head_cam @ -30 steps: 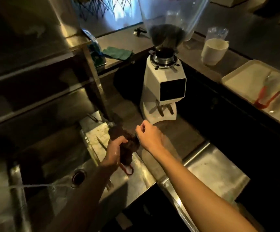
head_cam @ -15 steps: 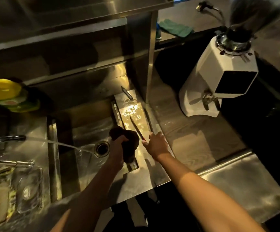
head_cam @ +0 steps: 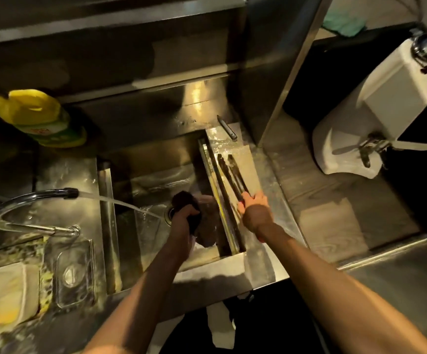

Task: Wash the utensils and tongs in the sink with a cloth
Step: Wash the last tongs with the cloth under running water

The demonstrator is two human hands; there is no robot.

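1. Head view, left side: the left hand [head_cam: 183, 222] is hanging over the sink [head_cam: 153, 159], just beside the drain [head_cam: 169, 213]. Its grip is clamping together on a dark cloth [head_cam: 184, 200], which is bunching out above the knuckles and trailing below the palm.
2. Head view, right side: the right hand [head_cam: 254, 213] is reaching over the wet steel ledge [head_cam: 248, 159] that borders the basin on the right. Its grip is closing on the near end of the tongs [head_cam: 232, 175], fingers curling round them.
3. The tongs are lying flat on that ledge. Both dark arms are running away from the grip toward the back wall, slightly parted at their far tips, so nearly their whole length is showing beyond the fingers.
4. Cloth and tongs are sitting apart, with the basin's rim between them.
5. A faucet [head_cam: 36, 198] at the left is sending a water stream [head_cam: 120, 203] across the basin toward the drain, landing just left of the cloth.
6. A small dark utensil [head_cam: 227, 130] is resting at the ledge's far end, well beyond the tong tips.
7. A yellow bottle [head_cam: 41, 116] is standing on the tabletop behind the faucet, and a white grinder [head_cam: 386, 118] is sitting to the far right.
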